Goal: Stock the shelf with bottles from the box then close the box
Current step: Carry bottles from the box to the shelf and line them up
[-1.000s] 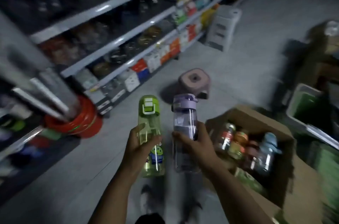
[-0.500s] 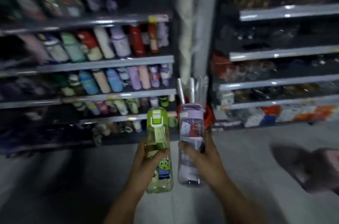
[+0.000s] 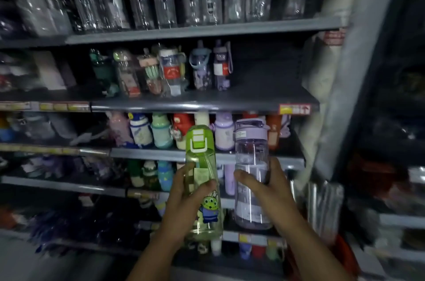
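The shelving rack (image 3: 207, 32) fills the aisle in front of the person, nearly every level crowded with bottles. The one real opening is the bare right end of the drinking-bottle shelf (image 3: 264, 94), beside a lilac bottle with a strap (image 3: 221, 67); that looks like the place to aim for. Both task bottles are held upright in front of the lower shelves: a green flip-lid bottle (image 3: 202, 161) and a clear purple bottle (image 3: 251, 156), close together but not touching. The box is out of view. The left hand (image 3: 181, 202) wraps the green one and the right hand (image 3: 271, 188) wraps the purple, each with its thumb across the front and fingers curled behind. The light is dim, so the gap's depth is hard to judge. Better to lift and seat one bottle at a time, base first, labels outward, without knocking neighbours.
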### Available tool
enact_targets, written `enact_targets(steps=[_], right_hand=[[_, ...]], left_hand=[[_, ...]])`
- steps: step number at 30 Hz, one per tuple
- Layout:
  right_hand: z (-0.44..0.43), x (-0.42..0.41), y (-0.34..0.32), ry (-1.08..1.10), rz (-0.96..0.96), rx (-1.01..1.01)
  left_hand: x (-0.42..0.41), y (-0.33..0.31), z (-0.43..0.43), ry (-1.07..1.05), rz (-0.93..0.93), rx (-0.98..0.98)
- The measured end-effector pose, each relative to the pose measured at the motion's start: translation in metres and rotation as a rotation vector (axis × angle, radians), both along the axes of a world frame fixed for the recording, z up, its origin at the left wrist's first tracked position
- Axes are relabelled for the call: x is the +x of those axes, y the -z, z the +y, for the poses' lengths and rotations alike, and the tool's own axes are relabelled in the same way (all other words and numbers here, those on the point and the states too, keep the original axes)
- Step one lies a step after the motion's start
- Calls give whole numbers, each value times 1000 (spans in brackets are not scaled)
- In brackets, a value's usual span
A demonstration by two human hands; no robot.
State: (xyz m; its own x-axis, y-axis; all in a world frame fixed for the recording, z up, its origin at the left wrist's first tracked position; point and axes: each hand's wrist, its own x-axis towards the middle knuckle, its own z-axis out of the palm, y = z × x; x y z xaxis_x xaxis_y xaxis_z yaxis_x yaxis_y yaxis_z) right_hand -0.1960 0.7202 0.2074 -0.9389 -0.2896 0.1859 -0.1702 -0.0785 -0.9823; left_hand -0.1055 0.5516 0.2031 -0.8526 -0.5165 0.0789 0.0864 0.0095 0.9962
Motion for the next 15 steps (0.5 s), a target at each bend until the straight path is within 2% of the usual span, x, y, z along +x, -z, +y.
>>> enact_targets(steps=[5,10,15], right_hand=[[-56,-93,-43,-60,53,5],[-105,-178,-79,-13,118,-10],[-140,-238,-118,74,169,23]], left_hand=[[-88,-38,-50,-45,52,27],[-162,-79,-94,-104,65,97],[-230,-117,-136,-72,54,6]])
